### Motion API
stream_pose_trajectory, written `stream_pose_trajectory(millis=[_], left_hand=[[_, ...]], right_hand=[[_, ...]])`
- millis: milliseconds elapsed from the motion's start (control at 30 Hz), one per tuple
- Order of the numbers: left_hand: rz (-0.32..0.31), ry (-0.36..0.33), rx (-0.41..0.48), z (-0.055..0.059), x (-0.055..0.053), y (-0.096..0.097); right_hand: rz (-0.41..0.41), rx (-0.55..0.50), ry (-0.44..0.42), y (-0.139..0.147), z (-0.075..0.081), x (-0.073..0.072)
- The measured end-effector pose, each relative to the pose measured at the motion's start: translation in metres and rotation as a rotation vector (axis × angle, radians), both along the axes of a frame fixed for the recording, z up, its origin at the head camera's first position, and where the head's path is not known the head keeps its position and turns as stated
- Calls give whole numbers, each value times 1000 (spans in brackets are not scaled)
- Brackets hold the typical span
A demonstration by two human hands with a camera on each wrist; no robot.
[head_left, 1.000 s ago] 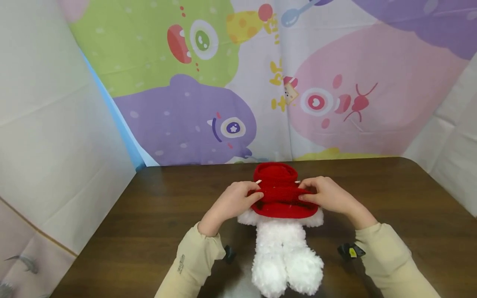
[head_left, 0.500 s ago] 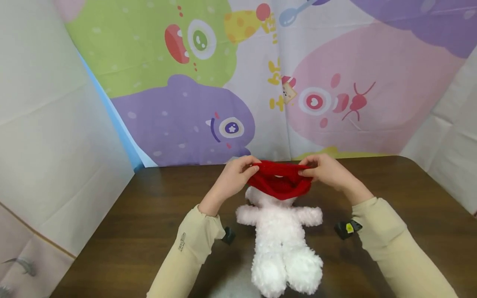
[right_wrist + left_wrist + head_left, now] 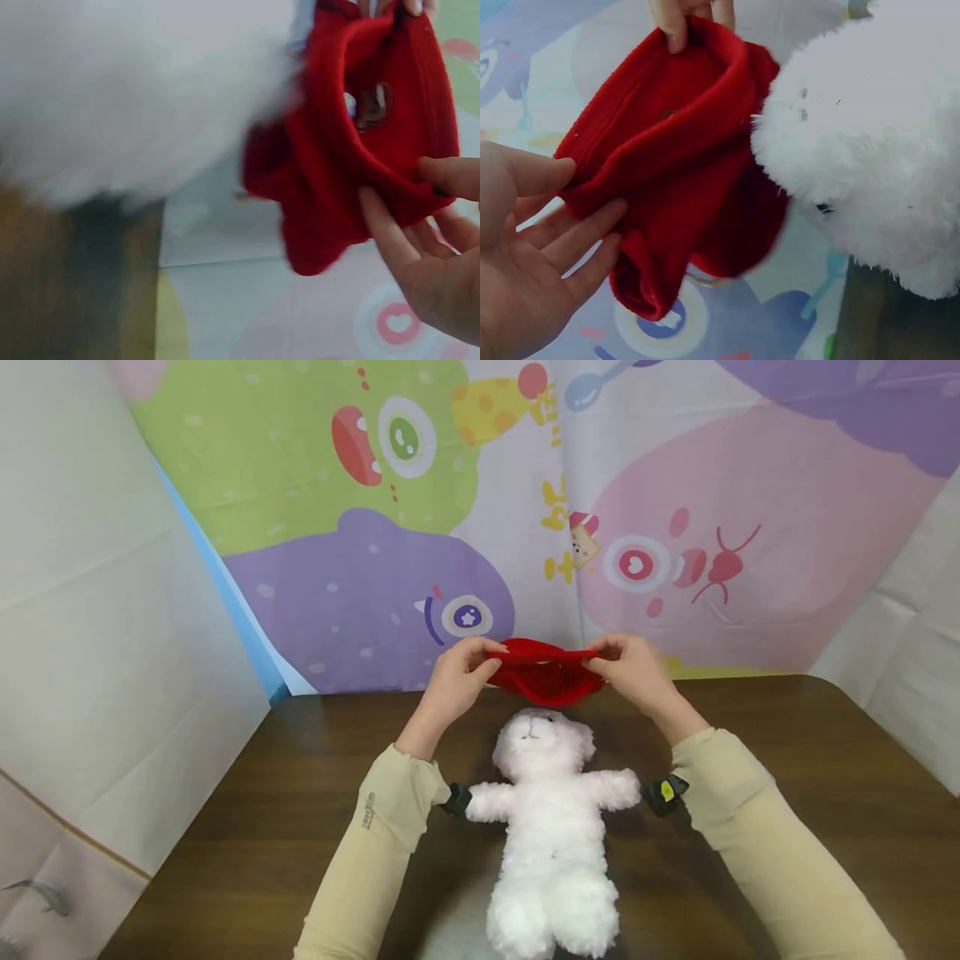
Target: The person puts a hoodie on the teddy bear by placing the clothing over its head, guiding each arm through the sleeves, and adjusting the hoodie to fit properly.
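A small red doll's top (image 3: 551, 683) hangs in the air beyond the plush toy's head, its hem opening facing me. My left hand (image 3: 457, 675) pinches one side of that hem, thumb inside and fingers outside. The opposite side is pinched by my right hand (image 3: 636, 675). Short sleeve-like tubes dangle from the top (image 3: 682, 165) in the left wrist view. A fluffy white plush toy (image 3: 557, 835) lies on its back with arms spread, its head toward the far edge. In the head view it is apart from the garment.
The dark wooden table (image 3: 300, 827) lies under the toy. Close behind it hangs a cloth backdrop (image 3: 360, 593) with cartoon figures. White cloth panels (image 3: 127, 568) stand at the sides. Dark straps (image 3: 664, 793) sit at both wrists.
Both hands have lifted the red top off the plush toy and carried it up and away toward the backdrop. The toy's head and face now show. The toy has shifted slightly.
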State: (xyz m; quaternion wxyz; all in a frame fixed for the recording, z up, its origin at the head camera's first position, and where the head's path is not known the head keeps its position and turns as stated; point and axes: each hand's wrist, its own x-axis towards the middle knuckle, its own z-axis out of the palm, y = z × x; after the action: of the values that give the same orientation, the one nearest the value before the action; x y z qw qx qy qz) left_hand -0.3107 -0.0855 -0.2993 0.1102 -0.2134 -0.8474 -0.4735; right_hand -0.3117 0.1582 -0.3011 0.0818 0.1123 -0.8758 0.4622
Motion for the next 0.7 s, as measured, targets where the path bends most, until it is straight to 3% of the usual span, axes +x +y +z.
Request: stream_pose_trajectory(millis=[133, 333, 533, 700], left_hand=[[42, 13, 7, -10, -11, -1], [97, -1, -35, -36, -24, -4], [65, -25, -92, -56, -31, -4], [-6, -89, -159, -69, -34, -5]], right_hand=[[-34, -18, 132, -9, -10, -10], [-45, -73, 326, -18, -42, -21], [-39, -59, 354, -19, -69, -26], [-33, -3, 285, -15, -83, -27]])
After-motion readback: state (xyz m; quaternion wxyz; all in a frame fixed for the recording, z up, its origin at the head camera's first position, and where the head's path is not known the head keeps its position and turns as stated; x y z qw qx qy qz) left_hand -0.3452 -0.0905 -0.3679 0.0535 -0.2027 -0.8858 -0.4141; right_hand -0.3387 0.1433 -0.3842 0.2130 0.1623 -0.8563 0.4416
